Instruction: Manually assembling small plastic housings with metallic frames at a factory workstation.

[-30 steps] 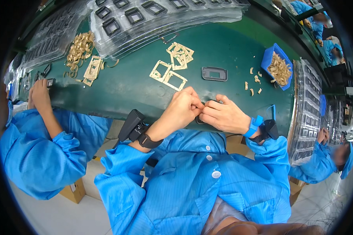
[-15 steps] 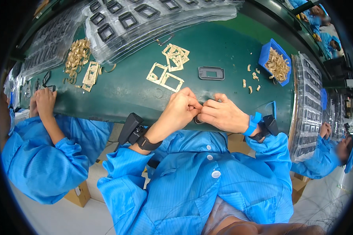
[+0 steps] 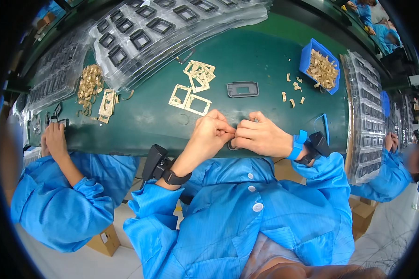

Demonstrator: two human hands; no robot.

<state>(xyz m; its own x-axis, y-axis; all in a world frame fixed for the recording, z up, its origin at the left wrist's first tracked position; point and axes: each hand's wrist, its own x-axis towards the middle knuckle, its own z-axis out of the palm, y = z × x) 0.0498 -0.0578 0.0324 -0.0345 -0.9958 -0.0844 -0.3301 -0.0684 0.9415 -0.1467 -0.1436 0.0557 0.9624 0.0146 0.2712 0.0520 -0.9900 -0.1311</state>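
Observation:
At the near edge of the green table, my left hand (image 3: 208,134) and my right hand (image 3: 261,136) meet fingertip to fingertip. Both are closed in a pinch, and whatever lies between the fingers is hidden. Below them a bit of a dark part (image 3: 232,146) peeks out, mostly covered by my right hand. Ahead of my hands lies a dark grey rectangular frame (image 3: 243,95) with a window in it. Left of that frame rest cream cut-out sheets (image 3: 199,105), and another pile of such sheets (image 3: 199,74) lies behind them.
Clear plastic trays of black frames (image 3: 144,46) fill the back left. A blue bin (image 3: 305,58) of curled tan pieces stands back right, with loose tan pieces (image 3: 292,103) beside it. More trays (image 3: 362,125) line the right edge. A co-worker's hands (image 3: 55,138) are at the left.
The whole view has shifted slightly, so the table things appear a little more to the left. My hands stay together at the table edge, still pinching, with only small finger movement.

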